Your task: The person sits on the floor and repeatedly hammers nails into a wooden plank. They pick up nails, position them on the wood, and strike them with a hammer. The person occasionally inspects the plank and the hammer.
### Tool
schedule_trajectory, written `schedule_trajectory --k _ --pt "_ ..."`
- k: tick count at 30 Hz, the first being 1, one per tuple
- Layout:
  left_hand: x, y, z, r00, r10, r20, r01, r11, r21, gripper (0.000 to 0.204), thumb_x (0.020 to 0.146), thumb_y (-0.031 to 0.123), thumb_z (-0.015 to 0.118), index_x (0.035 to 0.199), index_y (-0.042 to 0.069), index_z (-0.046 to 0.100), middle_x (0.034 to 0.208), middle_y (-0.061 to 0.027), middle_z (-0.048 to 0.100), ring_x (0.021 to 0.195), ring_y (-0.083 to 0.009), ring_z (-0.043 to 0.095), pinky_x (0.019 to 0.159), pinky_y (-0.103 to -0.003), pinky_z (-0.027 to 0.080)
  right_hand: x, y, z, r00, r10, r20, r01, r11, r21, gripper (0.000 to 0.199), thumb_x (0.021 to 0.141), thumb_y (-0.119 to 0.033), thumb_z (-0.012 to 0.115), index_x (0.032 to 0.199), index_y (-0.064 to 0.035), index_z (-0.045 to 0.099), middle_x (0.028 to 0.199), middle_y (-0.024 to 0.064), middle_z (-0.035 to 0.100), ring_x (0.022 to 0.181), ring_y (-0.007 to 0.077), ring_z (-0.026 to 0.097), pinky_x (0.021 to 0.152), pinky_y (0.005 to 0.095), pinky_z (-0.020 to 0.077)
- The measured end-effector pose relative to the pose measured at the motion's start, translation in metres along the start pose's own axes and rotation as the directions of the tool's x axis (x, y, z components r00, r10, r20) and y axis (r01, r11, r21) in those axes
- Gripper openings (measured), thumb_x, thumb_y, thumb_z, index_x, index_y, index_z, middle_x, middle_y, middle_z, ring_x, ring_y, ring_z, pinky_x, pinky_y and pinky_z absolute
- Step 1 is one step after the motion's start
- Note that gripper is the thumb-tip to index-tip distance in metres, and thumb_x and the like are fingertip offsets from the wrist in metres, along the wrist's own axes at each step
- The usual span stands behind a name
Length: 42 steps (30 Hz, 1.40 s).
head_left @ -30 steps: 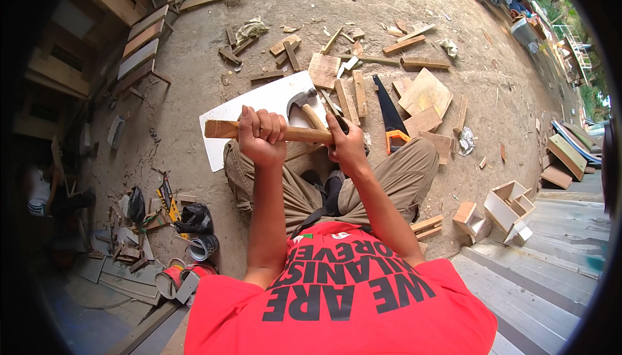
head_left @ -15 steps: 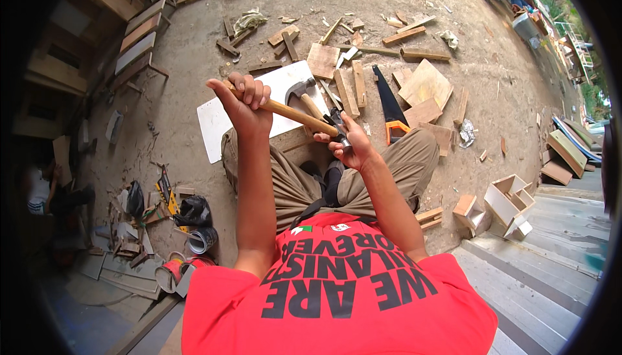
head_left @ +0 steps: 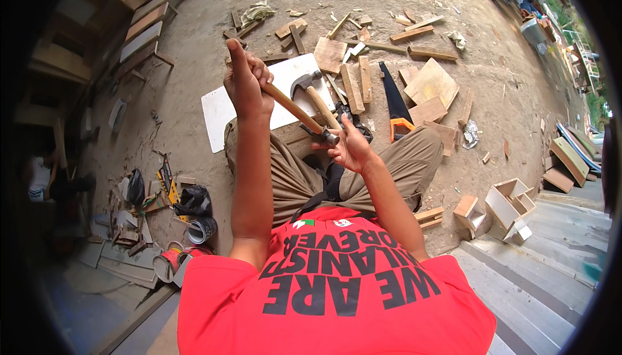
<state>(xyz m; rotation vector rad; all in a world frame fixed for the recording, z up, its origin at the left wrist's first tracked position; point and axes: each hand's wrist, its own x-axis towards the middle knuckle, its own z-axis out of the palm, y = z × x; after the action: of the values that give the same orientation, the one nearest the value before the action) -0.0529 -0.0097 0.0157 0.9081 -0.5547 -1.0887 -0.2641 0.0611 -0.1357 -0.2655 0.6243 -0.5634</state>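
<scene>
My left hand (head_left: 249, 88) is closed round the wooden handle of a claw hammer (head_left: 291, 107), its thumb sticking up. The handle slants down to the right across my lap. At its metal head is my right hand (head_left: 352, 149), fingers curled against it and thumb raised; part of the head is hidden there. Just beyond, a second hammer (head_left: 319, 101) with a wooden handle and curved claw lies on a white board (head_left: 223, 112). A black plastic bag (head_left: 364, 132) shows behind my right hand.
Right of the board lies a handsaw (head_left: 392, 96) with an orange-and-black handle, near square wood pieces (head_left: 431, 88). Wood offcuts (head_left: 352, 86) are strewn ahead. A small compartmented wooden box (head_left: 508, 206) stands at right by corrugated metal sheets (head_left: 531, 277). Another person (head_left: 42, 177) sits far left.
The held hammer has tilted more steeply, its head still at my right hand. My left thumb points more upward. The view has shifted slightly, and more of the second hammer shows.
</scene>
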Motion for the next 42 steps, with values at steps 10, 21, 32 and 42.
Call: schedule_trajectory --k 10,21,32,42 --pt "-0.002 -0.001 -0.005 0.998 0.065 -0.02 -0.063 0.996 0.058 0.056 0.082 0.063 0.069 0.071 0.016 0.043 0.058 0.0056 0.036 0.051 -0.007 0.038 0.053 -0.025 0.035 -0.002 0.002 0.038 0.94 -0.198 -0.278 0.09 0.93 -0.356 0.055 0.1 -0.053 0.05 0.115 -0.0003 0.055 0.086 0.0093 0.065 0.051 0.0089 0.053 0.044 0.0259 0.0482" --pt "-0.018 -0.101 -0.071 0.999 0.029 -0.044 -0.008 0.905 0.426 0.065 0.1 0.061 0.042 0.122 0.0 0.053 0.118 -0.0102 0.058 0.111 -0.0191 0.053 0.092 -0.036 0.044 0.01 0.018 0.038 0.897 -0.31 -0.316 0.245 0.942 -0.229 0.025 0.101 -0.032 0.052 0.09 -0.0104 0.051 0.064 -0.0021 0.047 0.043 0.0081 0.04 0.039 0.0269 0.0393" --pt "-0.058 -0.178 -0.078 0.785 -0.606 -0.125 0.589 0.794 -0.152 0.055 0.102 0.055 0.038 0.115 0.003 0.049 0.085 -0.0129 0.061 0.066 -0.0243 0.062 0.057 -0.037 0.052 0.02 0.01 0.015 0.887 -0.412 -0.208 0.136 0.664 -0.736 0.056 0.102 -0.05 0.048 0.076 -0.0022 0.062 0.063 0.0021 0.057 0.051 0.0089 0.056 0.044 0.0244 0.0469" --pt "-0.044 -0.155 -0.114 0.723 -0.632 -0.28 0.58 0.775 -0.251 0.046 0.102 0.053 0.041 0.097 0.008 0.053 0.078 -0.0072 0.057 0.06 -0.0159 0.055 0.047 -0.027 0.047 0.059 0.003 -0.049 0.526 -0.851 -0.009 -0.167 -0.092 -0.982 0.061 0.089 -0.046 0.067 0.119 0.0055 0.052 0.113 0.0262 0.057 0.104 0.0423 0.058 0.088 0.0479 0.0481"
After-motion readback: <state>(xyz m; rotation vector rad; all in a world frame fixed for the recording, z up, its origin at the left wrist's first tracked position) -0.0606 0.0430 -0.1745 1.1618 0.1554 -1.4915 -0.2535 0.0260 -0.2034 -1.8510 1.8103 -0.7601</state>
